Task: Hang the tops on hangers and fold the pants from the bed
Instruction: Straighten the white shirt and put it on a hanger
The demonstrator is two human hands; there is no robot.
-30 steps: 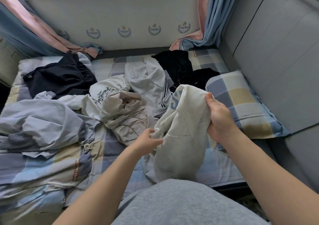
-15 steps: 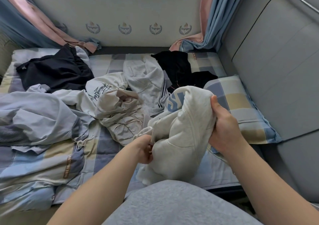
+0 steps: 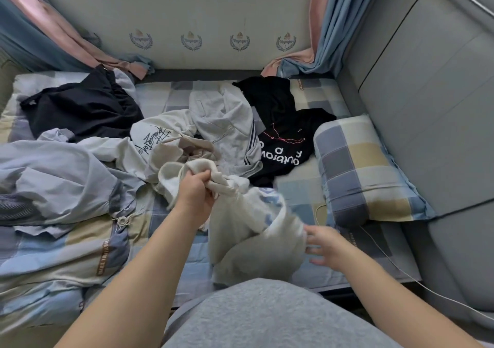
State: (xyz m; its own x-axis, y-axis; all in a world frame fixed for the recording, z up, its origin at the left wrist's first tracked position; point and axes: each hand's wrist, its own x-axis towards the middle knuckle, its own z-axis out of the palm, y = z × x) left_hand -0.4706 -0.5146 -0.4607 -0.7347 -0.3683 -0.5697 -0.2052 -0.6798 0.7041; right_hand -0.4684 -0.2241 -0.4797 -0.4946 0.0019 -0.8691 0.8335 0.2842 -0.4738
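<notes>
One cream top (image 3: pixel 240 230) clamped in left hand (image 3: pixel 196 195) fingers; right hand (image 3: pixel 326 246) fingers spread apart

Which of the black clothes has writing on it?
The black top beside the checked pillow: it has white letters and a pink line. The other black garment, at the far left, shows no print.

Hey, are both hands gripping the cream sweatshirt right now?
No, only the left hand grips the cream sweatshirt; the right hand is spread open beside it.
</notes>
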